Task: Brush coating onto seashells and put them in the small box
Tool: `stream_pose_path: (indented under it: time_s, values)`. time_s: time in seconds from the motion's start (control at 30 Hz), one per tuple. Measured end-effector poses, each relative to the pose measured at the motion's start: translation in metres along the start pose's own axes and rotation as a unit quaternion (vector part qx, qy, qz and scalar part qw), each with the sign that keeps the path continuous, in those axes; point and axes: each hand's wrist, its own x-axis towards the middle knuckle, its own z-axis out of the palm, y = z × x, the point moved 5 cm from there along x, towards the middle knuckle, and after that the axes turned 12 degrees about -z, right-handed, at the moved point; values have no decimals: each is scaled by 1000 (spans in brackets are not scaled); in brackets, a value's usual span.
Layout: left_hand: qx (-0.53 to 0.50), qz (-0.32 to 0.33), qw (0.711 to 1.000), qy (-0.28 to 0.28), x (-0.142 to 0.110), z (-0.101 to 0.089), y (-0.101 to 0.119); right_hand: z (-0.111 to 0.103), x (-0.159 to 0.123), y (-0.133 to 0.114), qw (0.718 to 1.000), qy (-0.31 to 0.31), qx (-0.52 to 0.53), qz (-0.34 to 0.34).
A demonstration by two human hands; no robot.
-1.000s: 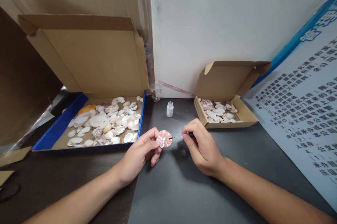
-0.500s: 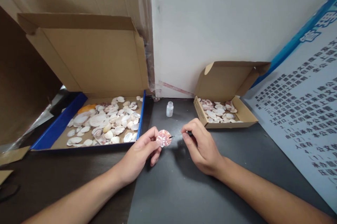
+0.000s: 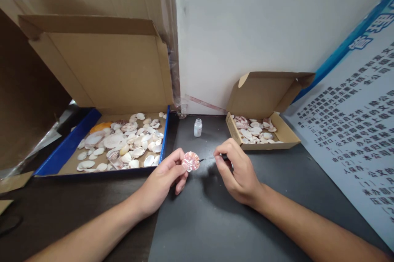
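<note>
Between the thumb and fingers of my left hand [image 3: 169, 178] is a pink-and-white scallop shell [image 3: 191, 161], its ribbed face turned up. My right hand [image 3: 235, 169] is closed around the dark handle of a thin brush [image 3: 210, 158]. The brush's dark tip meets the right edge of the shell; whether it touches or hovers just off it, I cannot tell. Beyond both hands a small clear glass bottle [image 3: 198, 128] stands upright without a cap, whitish inside.
At the left lies an open cardboard box with blue sides [image 3: 164, 133], holding many seashells [image 3: 123, 141]. A smaller open cardboard box [image 3: 271, 146] with shells stands at the right, beside a printed sign [image 3: 347, 131]. A white panel [image 3: 246, 20] rises behind the dark table [image 3: 191, 229].
The brush now shows a longer pale stem between my right fingers and its tip. My right hand has shifted slightly right; the left still holds the shell.
</note>
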Motion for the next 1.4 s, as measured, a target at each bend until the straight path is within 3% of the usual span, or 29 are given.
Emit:
stream_pose_path:
  time_s: [0.2,0.83,1.07,1.4]
  values:
    - [-10,-4,1000,3,0,1,1,4,-1,-3,999,-14,27,-21]
    - [-52,-20,998,20,-2,2,5,5,-2,-2,998,-45,-35,-28]
    - [-46,-17,998,26,-3,2,4,-1,-3,-5,999,-4,-12,-38]
    - [-50,-15,998,19,-1,2,5,5,-2,-5,998,-44,-26,-25]
